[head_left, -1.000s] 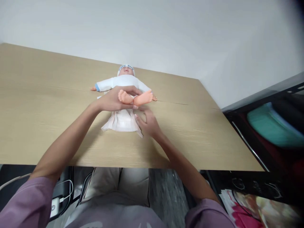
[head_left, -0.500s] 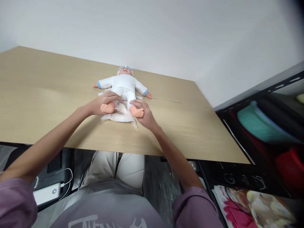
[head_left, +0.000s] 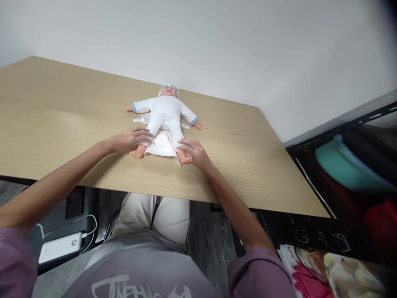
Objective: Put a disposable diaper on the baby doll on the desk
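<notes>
A baby doll [head_left: 164,112] in a white suit and cap lies on its back on the wooden table [head_left: 62,107], arms spread, legs flat and pointing toward me. Under its hips and legs lies a white diaper [head_left: 161,147], spread out. My left hand [head_left: 128,140] rests beside the doll's left-side foot, fingers stretched out and touching the leg and diaper edge. Beside the other foot rests my right hand [head_left: 195,153], its fingers loosely spread against the diaper's right corner.
A white wall rises behind the table. At the right stands a dark shelf [head_left: 356,165] holding teal and red items. Below the table's near edge are my lap, a white power bank with cable [head_left: 60,247] at the left, and a colourful printed sheet [head_left: 335,273] at the right.
The doll's legs, held up by my left hand a second ago, have come down flat onto the diaper. Both hands let go of the feet and now rest beside them.
</notes>
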A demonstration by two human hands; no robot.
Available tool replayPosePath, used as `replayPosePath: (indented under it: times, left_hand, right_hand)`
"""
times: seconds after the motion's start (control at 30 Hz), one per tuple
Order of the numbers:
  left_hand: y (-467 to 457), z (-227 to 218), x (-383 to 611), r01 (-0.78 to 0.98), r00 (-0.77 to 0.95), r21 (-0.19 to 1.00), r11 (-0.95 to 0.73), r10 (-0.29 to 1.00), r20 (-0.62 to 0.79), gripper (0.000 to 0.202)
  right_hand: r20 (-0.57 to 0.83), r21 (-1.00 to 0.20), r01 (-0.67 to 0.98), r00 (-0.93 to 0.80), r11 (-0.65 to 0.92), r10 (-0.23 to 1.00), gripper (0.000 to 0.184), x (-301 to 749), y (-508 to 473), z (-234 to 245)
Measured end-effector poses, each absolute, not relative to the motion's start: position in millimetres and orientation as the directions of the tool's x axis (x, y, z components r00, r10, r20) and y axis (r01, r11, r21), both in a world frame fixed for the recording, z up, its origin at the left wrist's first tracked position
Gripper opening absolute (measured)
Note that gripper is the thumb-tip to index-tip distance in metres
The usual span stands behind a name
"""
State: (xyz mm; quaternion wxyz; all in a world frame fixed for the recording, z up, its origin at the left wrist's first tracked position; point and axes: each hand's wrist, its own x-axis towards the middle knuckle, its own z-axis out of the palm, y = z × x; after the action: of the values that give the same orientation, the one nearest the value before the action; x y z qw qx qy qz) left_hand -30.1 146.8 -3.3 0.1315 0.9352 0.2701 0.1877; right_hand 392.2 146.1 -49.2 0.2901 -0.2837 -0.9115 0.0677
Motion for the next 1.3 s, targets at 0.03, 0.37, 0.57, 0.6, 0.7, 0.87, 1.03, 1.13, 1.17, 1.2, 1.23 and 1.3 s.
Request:
replayPosePath:
  times: [0.03, 0.37, 0.57, 0.6, 0.7, 0.87, 1.03, 1.13, 1.17, 1.2, 1.23, 1.3]
  left_hand:
    - [147.2, -3.1, -30.7, 0.460, 0.788, 0.339, -0.820, 0.553, 0.269, 0.053]
    - [117.2, 6.6, -0.8, 0.634, 0.677, 0.325, -0.702, 0.707, 0.206, 0.054]
    - [111.1, -6.5, 15.5, 0.701, 0.587, 0.307, -0.644, 0.765, 0.265, 0.040]
    - [113.3, -6.5, 16.2, 0.704, 0.576, 0.316, -0.636, 0.772, 0.271, 0.036]
    - [125.0, 1.9, 17.4, 0.702, 0.519, 0.404, -0.587, 0.810, 0.274, 0.034]
    - [163.1, 29.6, 20.3, 0.650, 0.387, 0.592, -0.477, 0.877, 0.283, 0.040]
    - [223.3, 42.7, 26.3, 0.648, 0.284, 0.601, -0.468, 0.881, 0.379, 0.046]
    - [261.8, 41.7, 29.3, 0.639, 0.204, 0.666, -0.384, 0.920, 0.335, 0.045]
    - [273.4, 40.4, 30.0, 0.622, 0.188, 0.697, -0.357, 0.932, 0.310, 0.044]
    - [284.1, 38.5, 30.5, 0.597, 0.181, 0.729, -0.334, 0.942, 0.283, 0.042]
    - [293.6, 36.1, 30.8, 0.569, 0.176, 0.761, -0.311, 0.950, 0.257, 0.041]
    - [308.2, 30.0, 31.0, 0.505, 0.166, 0.823, -0.259, 0.965, 0.202, 0.039]
  right_hand:
    - [0.496, -0.292, 0.461, -0.676, 0.838, 0.545, 0.032, 393.0, 147.7, -49.5]
    - [0.400, -0.417, 0.486, -0.660, 0.768, 0.635, 0.039, 388.7, 130.9, -15.4]
    - [0.383, -0.213, 0.680, -0.603, 0.702, 0.700, 0.058, 353.2, 90.9, -26.1]
    - [0.390, -0.216, 0.700, -0.578, 0.681, 0.717, 0.049, 348.7, 88.9, -29.2]
    - [0.402, -0.281, 0.735, -0.494, 0.617, 0.771, 0.031, 340.6, 95.1, -31.6]
    - [0.411, -0.435, 0.731, -0.358, 0.525, 0.838, 0.032, 338.4, 144.1, -16.2]
    - [0.554, -0.493, 0.641, -0.289, 0.588, 0.781, 0.031, 333.5, 222.4, -1.4]
    - [0.504, -0.546, 0.652, -0.247, 0.527, 0.828, 0.030, 327.7, 267.3, 2.8]
    - [0.464, -0.571, 0.655, -0.239, 0.494, 0.853, 0.028, 325.5, 280.0, 3.4]
    - [0.417, -0.598, 0.656, -0.235, 0.460, 0.878, 0.027, 323.2, 291.2, 3.4]
    - [0.366, -0.627, 0.653, -0.233, 0.424, 0.901, 0.027, 320.9, 300.6, 3.0]
    - [0.274, -0.687, 0.635, -0.224, 0.353, 0.935, 0.029, 316.5, 314.0, 0.3]
